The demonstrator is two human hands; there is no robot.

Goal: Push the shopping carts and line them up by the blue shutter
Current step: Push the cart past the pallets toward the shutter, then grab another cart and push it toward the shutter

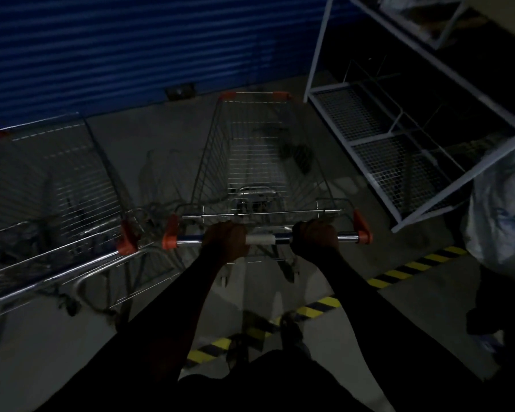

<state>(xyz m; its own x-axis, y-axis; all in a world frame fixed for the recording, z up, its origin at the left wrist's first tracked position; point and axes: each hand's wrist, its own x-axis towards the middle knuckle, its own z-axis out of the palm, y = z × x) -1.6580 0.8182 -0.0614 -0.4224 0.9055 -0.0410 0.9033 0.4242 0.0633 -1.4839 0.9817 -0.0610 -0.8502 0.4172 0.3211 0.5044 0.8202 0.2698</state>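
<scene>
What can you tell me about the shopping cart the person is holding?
The shopping cart is silvery wire, upright on the floor, nose toward the blue shutter. Orange caps mark its front corners and handle ends. The left hand and right hand grip its handle bar, either side of a white sleeve. A second cart stands close on its left.

Both arms were stretched forward, nearly straight. The left hand (pixel 225 240) and right hand (pixel 315 239) each gripped the cart handle (pixel 260 239), knuckles up.

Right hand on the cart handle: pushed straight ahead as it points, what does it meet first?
The right hand would likely meet the cart's rear wire flap just beyond the handle.
</scene>
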